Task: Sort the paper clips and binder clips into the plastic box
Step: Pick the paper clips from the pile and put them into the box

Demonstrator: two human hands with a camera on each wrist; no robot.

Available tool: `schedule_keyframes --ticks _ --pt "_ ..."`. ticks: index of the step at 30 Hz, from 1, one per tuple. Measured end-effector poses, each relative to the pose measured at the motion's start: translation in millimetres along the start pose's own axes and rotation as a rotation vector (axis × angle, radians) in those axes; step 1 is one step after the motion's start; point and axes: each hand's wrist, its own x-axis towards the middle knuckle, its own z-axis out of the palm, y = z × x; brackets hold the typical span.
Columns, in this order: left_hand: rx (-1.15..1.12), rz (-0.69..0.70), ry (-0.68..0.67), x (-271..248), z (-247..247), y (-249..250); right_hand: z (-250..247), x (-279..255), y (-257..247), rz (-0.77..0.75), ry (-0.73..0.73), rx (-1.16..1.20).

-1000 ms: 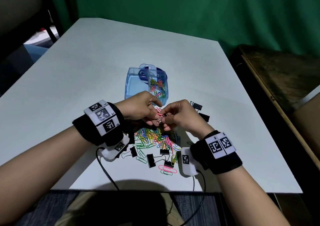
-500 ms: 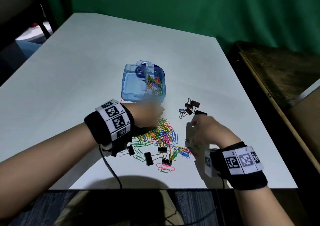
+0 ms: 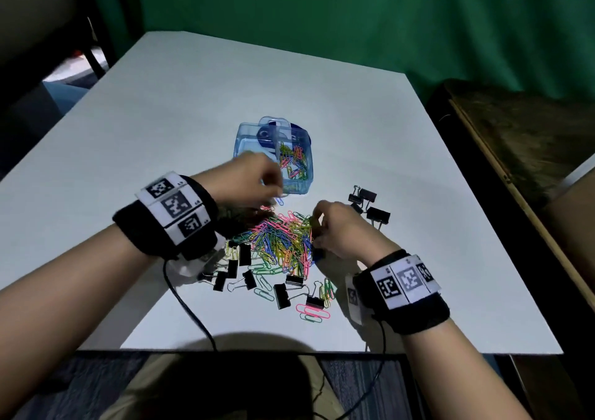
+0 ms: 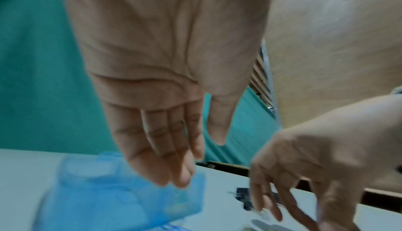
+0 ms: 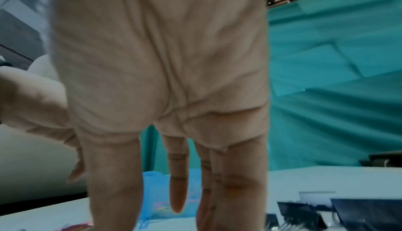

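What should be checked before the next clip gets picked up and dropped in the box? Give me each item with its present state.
1. Plastic box upright and open on the table: ok.
2. Paper clips already in its right compartment: ok.
3. Left compartment free for binder clips: it looks empty, ok.
4. Left hand empty: ok, fingers straight in the wrist view.
5. Right hand over the paper clip pile: ok; whether it holds one, cannot tell.
6. Binder clips sorted: not ok, all lie on the table.
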Motion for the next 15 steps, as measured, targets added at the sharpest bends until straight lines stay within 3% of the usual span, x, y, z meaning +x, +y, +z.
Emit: schedule_keyframes --ticks 2,4,8,11,15 --pt "-0.03 -0.126 0.217 2 -15 -19 -4 -2 0 0.045 -0.009 -0.026" --pt "-0.058 -0.278 0.324 5 -24 -39 -3 -5 -5 0.069 -0.087 -0.074" --pt "-0.048 -0.495 0.207 10 -21 -63 7 -2 -26 -0.003 -0.137 -0.103" --pt "-0.035 -0.499 0.116 11 -12 -64 10 5 -38 -0.082 -0.124 -0.111" --pt "-0.111 -0.48 0.105 13 -8 -58 7 12 -40 -0.111 -0.046 -0.081"
